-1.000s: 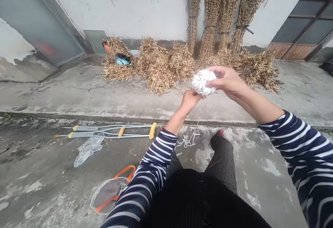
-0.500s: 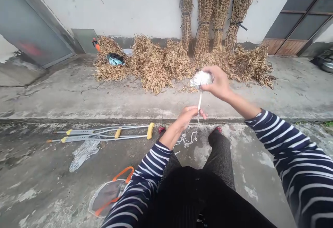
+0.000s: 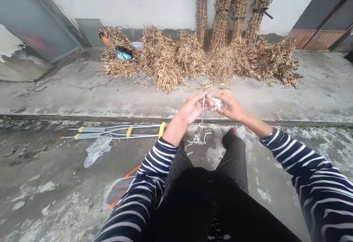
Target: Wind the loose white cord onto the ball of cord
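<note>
You hold both hands out in front of you, near each other, above the edge of the concrete ledge (image 3: 132, 104). Your right hand (image 3: 231, 106) curls around a small white ball of cord (image 3: 220, 103), thumb below and fingers over the top, so only part of the ball shows between them. Your left hand (image 3: 193, 108) is just beside it, palm turned partly up, its thumb and forefinger pinching a white strand (image 3: 203, 111) that hangs below the hand toward the ground. The fingertips are blurred, so you can't fairly say whether your left fingers also touch the ball. Beneath, between your feet, a loose white tangle of cord (image 3: 197, 139) lies on the ground.

To your left, a pair of crutches (image 3: 129, 132) with yellow pads lies flat, a clear plastic bag (image 3: 97, 152) just beside them. Nearer you, a bag with orange handles (image 3: 118, 192) is partly hidden by your striped left sleeve (image 3: 154, 175). Across the ledge, heaps of dry leafy stalks (image 3: 167, 63) lie along the white wall (image 3: 124, 3), and tied bundles (image 3: 222, 21) stand upright against it.
</note>
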### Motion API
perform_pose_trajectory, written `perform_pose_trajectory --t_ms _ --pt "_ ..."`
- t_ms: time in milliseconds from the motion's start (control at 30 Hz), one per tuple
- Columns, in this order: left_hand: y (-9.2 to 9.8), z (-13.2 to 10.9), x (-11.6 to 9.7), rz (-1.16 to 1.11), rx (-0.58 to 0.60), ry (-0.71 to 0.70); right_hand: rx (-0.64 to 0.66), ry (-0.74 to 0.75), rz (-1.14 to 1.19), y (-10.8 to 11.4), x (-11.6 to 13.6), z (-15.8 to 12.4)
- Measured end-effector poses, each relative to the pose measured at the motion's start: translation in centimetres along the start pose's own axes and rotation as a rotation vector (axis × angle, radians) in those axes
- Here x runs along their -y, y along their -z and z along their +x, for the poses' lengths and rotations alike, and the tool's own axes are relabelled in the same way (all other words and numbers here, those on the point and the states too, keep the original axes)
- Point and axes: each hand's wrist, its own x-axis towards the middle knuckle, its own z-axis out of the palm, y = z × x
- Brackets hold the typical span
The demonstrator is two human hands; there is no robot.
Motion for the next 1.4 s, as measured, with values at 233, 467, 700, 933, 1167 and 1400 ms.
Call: perform_pose_trajectory --t_ms 233,467,700,933,1167,1400 --pt "-0.6 2.1 -0.3 0.005 -0.167 0.004 0.017 -0.253 0.329 -1.2 3.7 -3.1" --pt "2.5 4.9 0.6 0.116 -0.162 0.095 0.117 -0.248 0.404 -0.1 5.7 -4.4" --pt "6.9 6.7 2.0 0.794 -0.102 0.263 0.022 -0.485 0.885 0.7 5.9 -3.9" --pt "4.4 4.6 6.6 0.588 -0.007 -0.046 -0.083 -0.807 1.018 1.7 5.8 -2.4" --pt "2.2 4.2 7.8 0.363 0.063 -0.085 0.009 -0.862 1.018 4.2 6.2 -1.0" --pt "2.9 4.4 6.3 0.457 0.13 -0.061 -0.017 -0.749 0.952 6.0 6.4 -0.9"
